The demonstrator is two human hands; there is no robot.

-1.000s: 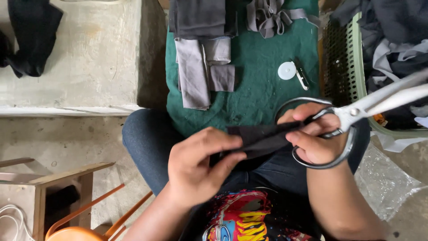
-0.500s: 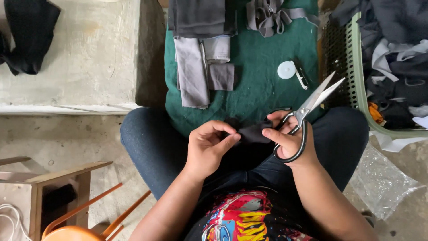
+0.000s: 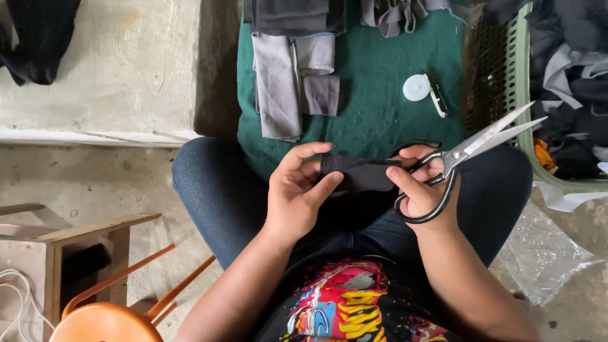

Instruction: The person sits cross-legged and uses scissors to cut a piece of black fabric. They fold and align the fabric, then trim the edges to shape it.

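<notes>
Green cloth (image 3: 373, 126) spread at upper centre, grey fabric pieces (image 3: 285, 82) on it. Centre frame, above the lap: left hand (image 3: 294, 193), grip pinching a dark fabric strip (image 3: 358, 174); right hand (image 3: 421, 187) pinching its other end, fingers through scissors (image 3: 468, 152), blades slightly parted

Mat (image 3: 380, 120) lying ahead of person's knees. Folded cloth pieces (image 3: 288, 76) sitting on mat's left part; round disc (image 3: 416, 87) and small clip tool (image 3: 437, 95) lying on mat's right part. Basket (image 3: 522, 95) standing right of mat, clothes lying in it. Stool (image 3: 101, 316) standing left of mat, nearer person. Plastic sheet (image 3: 544, 253) lying right of mat, below basket.
</notes>
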